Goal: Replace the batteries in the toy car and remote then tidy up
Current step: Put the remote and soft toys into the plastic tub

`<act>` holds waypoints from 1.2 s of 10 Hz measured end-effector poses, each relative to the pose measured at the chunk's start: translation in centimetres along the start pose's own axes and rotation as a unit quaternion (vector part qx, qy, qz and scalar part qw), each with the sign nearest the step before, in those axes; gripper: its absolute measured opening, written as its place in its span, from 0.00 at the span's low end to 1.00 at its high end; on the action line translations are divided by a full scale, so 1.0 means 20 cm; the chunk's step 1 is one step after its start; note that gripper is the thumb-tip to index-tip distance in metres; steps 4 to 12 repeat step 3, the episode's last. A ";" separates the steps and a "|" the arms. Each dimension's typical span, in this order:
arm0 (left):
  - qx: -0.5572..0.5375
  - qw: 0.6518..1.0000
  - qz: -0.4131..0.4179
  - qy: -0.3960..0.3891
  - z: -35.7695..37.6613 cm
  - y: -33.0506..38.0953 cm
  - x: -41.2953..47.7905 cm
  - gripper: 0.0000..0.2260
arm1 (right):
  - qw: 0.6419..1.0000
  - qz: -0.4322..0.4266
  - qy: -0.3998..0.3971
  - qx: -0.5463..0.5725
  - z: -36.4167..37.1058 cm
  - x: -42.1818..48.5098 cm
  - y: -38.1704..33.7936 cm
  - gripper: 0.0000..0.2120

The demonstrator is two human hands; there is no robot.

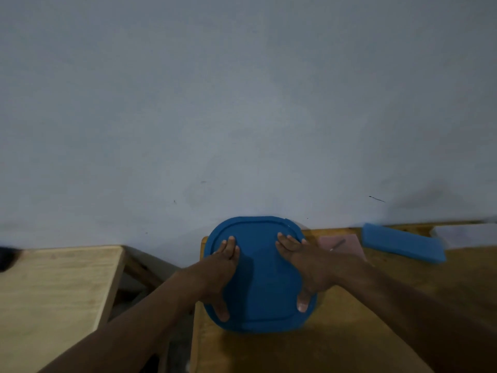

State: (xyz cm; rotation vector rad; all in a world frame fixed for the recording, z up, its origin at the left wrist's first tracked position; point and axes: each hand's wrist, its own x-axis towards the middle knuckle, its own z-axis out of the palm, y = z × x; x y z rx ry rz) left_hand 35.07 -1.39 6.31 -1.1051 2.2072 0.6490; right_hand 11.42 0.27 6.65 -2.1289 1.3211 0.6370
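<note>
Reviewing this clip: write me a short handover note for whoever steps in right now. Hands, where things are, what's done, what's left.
Left hand: flat, palm down on the left side of the blue lid, holding nothing.
Right hand: flat on the lid's right side, thumb near the front edge.
The lid sits at the wall end of the right wooden table; whatever is under it is hidden.
Just right of it lie a pink pad with a small tool on it, and a blue box further right.
The car, remote and batteries are not in view.
Done: cannot tell.
Left: probably pressing the lid shut and putting away the loose items.
</note>
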 end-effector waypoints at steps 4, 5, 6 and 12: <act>0.027 0.997 -0.066 0.017 -0.04 0.11 -0.12 0.62 | 0.997 0.066 0.000 -0.035 -0.05 -0.08 -0.15 0.66; 0.027 0.997 -0.066 0.017 -0.04 0.11 -0.12 0.62 | 0.997 0.066 0.000 -0.035 -0.05 -0.08 -0.15 0.66; 0.027 0.997 -0.066 0.017 -0.04 0.11 -0.12 0.62 | 0.997 0.066 0.000 -0.035 -0.05 -0.08 -0.15 0.66; 0.027 0.997 -0.066 0.017 -0.04 0.11 -0.12 0.62 | 0.997 0.066 0.000 -0.035 -0.05 -0.08 -0.15 0.66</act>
